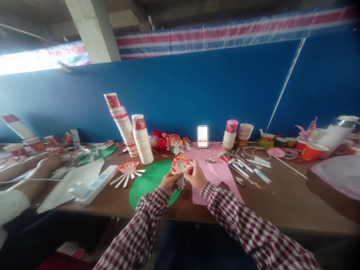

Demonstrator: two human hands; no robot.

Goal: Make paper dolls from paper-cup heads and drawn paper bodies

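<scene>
Between my two hands is a paper doll (181, 167) with a round pale face, a red and yellow curled rim and a small white body below. My left hand (169, 182) grips its lower left edge, fingers closed. On the right side, my right hand (197, 175) pinches the rim. The doll is held over the table, in front of a green paper disc (150, 183) and a pink paper sheet (216, 182). A cut paper cup (128, 170) with white strips fanned out lies left of the disc. Several similar paper dolls (177, 144) stand behind.
Tall stacks of paper cups (143, 144) rise at the back left, with shorter cup stacks (229, 137) at the back right. A power strip (97, 185) lies left, near a co-worker's hand (50, 165). Pens and sticks (242, 168) lie right. A blue partition (197, 82) closes the back.
</scene>
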